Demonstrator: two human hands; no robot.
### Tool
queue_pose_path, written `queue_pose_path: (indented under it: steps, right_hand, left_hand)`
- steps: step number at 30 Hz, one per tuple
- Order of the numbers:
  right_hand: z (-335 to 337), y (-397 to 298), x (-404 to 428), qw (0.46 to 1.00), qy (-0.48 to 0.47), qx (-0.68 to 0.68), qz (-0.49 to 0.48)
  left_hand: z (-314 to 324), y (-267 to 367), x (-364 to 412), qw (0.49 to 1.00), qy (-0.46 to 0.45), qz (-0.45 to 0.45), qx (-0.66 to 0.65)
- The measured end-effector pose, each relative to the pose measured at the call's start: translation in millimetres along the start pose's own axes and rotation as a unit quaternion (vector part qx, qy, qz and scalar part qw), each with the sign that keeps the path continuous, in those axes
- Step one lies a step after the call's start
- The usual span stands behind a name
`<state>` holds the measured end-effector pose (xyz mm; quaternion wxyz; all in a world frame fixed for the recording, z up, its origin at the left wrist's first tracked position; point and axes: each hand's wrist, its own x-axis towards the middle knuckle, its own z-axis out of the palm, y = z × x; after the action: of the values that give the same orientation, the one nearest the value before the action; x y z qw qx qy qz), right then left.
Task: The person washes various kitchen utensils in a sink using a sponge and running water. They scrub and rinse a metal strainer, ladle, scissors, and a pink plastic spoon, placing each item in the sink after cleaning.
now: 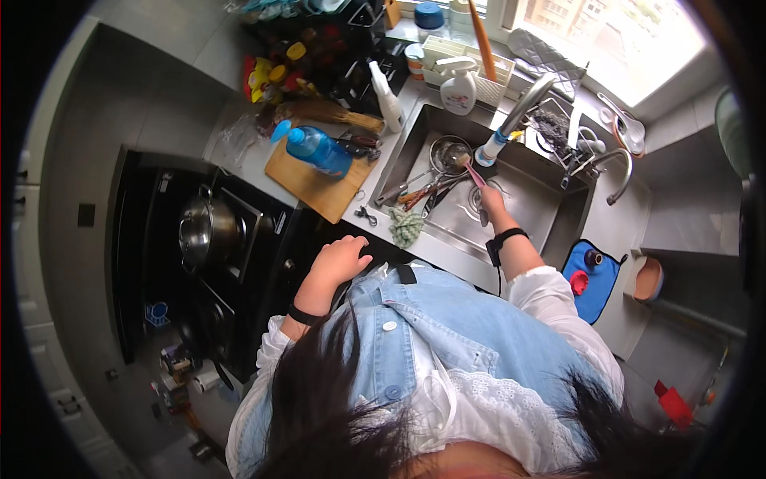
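Observation:
In the stainless steel sink [526,206], my right hand [492,202] grips a pink-handled brush [474,173]. Its bristles rest at a round metal strainer or ladle [450,154], beside several long-handled utensils [428,190]. The faucet's blue-and-white spray head [489,149] hangs just right of the brush. My left hand [340,258] is raised before my body near the counter's front edge, holding nothing, fingers loosely spread. A green-and-white cloth [406,227] lies on the sink's front left rim, with a small black cable [366,216] beside it.
Left of the sink, a blue pump bottle [320,151] rests on a wooden cutting board [335,197]. A steel pot [207,230] sits on the black stove. White spray bottles [386,99] stand behind the sink; a blue mat [592,281] lies to its right.

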<state>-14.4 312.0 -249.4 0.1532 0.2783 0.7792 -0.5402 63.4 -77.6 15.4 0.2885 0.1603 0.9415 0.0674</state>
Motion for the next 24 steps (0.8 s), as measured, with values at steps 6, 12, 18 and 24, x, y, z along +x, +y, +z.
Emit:
queue_pose_path:
  steps: [6, 12, 18, 24]
  right_hand:
    - [38.8, 43.3, 93.3, 0.989, 0.011, 0.149, 0.005]
    - [53.9, 26.2, 78.2, 0.997, -0.071, -0.039, -0.017]
    - [57.8, -2.8, 42.0, 0.988, -0.116, -0.097, 0.019]
    - [72.0, -34.6, 5.4, 0.928, -0.117, -0.348, 0.069]
  left_hand:
    - [-1.3, -13.2, -6.0, 1.000, 0.011, -0.015, -0.022]
    - [27.3, -47.6, -22.4, 0.996, 0.020, -0.077, -0.044]
    - [28.2, -93.2, -11.6, 0.994, 0.017, -0.080, -0.075]
    - [18.8, -173.9, 17.8, 0.994, 0.019, -0.077, -0.079]
